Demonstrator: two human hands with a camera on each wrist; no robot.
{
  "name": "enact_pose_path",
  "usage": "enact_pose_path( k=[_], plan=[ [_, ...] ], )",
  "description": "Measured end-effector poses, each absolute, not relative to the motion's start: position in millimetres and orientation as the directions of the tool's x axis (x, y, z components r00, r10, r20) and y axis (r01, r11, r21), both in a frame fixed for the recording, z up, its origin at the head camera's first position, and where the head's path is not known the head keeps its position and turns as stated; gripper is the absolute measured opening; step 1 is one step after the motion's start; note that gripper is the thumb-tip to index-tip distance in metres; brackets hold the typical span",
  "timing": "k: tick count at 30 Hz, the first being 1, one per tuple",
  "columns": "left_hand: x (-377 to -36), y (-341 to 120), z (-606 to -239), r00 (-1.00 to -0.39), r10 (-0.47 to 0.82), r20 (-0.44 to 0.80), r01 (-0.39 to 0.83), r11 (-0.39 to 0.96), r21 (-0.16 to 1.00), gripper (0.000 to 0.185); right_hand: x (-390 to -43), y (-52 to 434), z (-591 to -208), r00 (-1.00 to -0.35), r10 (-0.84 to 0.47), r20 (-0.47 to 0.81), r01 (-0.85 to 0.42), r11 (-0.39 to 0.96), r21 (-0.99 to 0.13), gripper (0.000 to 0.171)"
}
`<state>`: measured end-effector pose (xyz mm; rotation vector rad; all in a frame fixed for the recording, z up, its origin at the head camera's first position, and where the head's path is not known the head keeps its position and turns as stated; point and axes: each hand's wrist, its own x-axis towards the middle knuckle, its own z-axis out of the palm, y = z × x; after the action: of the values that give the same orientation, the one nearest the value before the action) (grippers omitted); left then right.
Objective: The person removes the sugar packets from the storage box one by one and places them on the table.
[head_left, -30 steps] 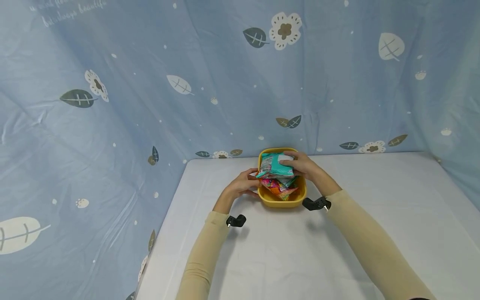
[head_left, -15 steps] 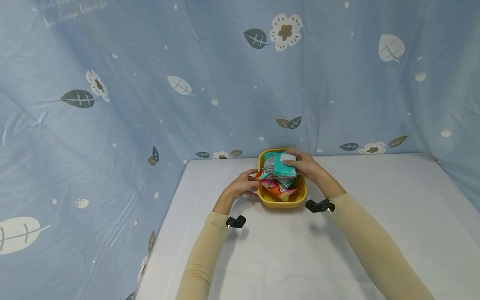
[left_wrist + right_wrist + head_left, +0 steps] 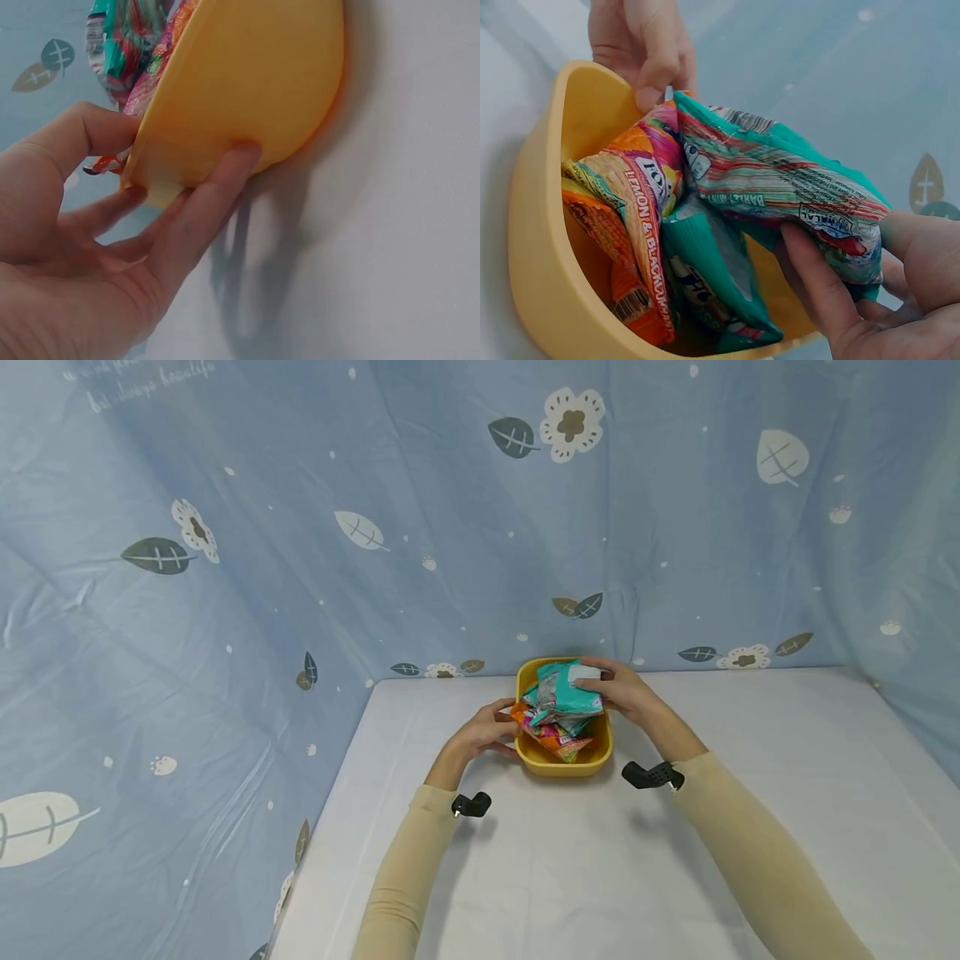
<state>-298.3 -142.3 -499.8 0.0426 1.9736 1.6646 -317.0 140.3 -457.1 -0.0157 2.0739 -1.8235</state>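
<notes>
Head view: left hand [image 3: 483,732] grips yellow bowl [image 3: 561,763] rim on desk [image 3: 570,860], right hand [image 3: 626,693] pinches teal packet [image 3: 570,692] atop heap w/ others — packets beneath could snag, spill out.

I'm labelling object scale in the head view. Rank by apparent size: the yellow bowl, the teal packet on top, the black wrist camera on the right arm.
1. yellow bowl
2. teal packet, held by the right hand
3. black wrist camera

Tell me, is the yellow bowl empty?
No, the yellow bowl holds several snack packets, and the right hand grips a teal packet.
</notes>
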Motion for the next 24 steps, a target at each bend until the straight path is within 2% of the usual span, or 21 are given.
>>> enact_pose_path(
  k=[7, 24],
  plan=[
    [-298, -143, -503, -0.850, 0.362, -0.384, -0.323, 0.218, 0.921, 0.074, -299, 147, -429, -0.909, -0.297, -0.293, 0.263, 0.138, -0.955, 0.069],
    [-299, -144, -505, -0.846, 0.369, -0.385, -0.329, 0.206, 0.922, 0.074, -307, 166, -448, -0.931, -0.275, -0.240, 0.212, 0.127, -0.969, 0.070]
  ],
)
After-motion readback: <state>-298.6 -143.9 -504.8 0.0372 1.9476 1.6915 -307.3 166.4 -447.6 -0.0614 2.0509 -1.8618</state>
